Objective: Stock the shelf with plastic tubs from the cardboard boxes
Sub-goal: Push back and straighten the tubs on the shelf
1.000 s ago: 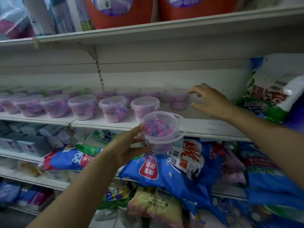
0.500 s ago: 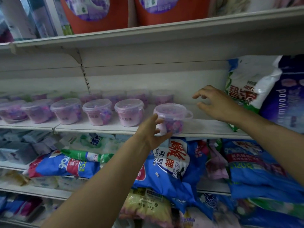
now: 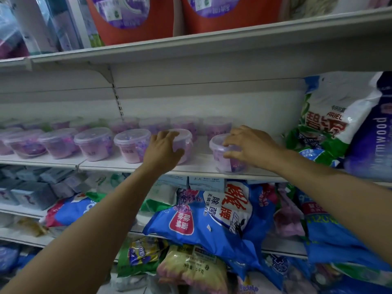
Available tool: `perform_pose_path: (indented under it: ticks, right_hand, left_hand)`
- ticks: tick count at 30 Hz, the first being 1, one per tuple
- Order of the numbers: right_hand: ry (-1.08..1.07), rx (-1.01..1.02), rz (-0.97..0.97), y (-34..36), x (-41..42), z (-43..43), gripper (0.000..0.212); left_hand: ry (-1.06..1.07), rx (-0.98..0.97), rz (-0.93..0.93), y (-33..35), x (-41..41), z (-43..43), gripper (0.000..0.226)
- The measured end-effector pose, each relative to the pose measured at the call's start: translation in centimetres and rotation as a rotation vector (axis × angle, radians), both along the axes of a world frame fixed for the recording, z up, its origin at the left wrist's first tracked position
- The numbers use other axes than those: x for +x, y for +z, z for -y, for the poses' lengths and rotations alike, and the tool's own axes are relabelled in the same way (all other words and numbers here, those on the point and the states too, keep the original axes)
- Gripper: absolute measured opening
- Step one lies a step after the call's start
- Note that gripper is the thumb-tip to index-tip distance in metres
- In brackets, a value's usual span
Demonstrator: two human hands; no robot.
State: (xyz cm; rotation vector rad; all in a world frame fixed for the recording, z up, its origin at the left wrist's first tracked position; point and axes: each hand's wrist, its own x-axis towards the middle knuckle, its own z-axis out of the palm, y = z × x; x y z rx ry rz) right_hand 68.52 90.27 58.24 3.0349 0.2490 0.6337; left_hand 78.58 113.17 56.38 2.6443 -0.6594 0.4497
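Plastic tubs (image 3: pixel 95 143) are sitting in 2 rows on the middle shelf (image 3: pixel 131 165). Our left hand (image 3: pixel 162 151) is gripping 1 front-row tub (image 3: pixel 187 147) and our right hand (image 3: pixel 252 145) is gripping the end tub (image 3: pixel 218 153). We are judging that both want sliding snug into line, lids level.

left tub (image 3: pixel 187 143): the left hand (image 3: pixel 163 150) is gripping it and covering its front; only the part right of the fingers (image 3: pixel 167 135) is showing.
right tub (image 3: pixel 219 152): the right hand (image 3: pixel 252 145) is gripping it and hiding everything behind its fingers.
back row of tubs (image 3: pixel 186 124): beyond the fingertips, blurring into one pale purple band, number unclear.
tub labels: print is showing too small to read.
orange containers (image 3: pixel 131 20): high above the fingers, running off the top edge.
purple bag (image 3: pixel 373 132): right of the right fingers, running off the right edge.
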Motion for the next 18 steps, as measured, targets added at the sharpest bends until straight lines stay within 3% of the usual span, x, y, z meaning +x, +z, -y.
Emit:
perform_pose_path:
  ticks: [11, 18]
  right_hand:
    - [-0.015, 0.248, -0.120, -0.4, 1.6, 3.2, 0.018]
    - [-0.010, 0.292, -0.106, -0.7, 3.1, 3.2, 0.021]
  left_hand:
    - [-0.081, -0.051, 0.036, -0.8, 2.1, -1.1, 0.042]
    - [-0.085, -0.138, 0.095, -0.8, 4.0, -1.4, 0.027]
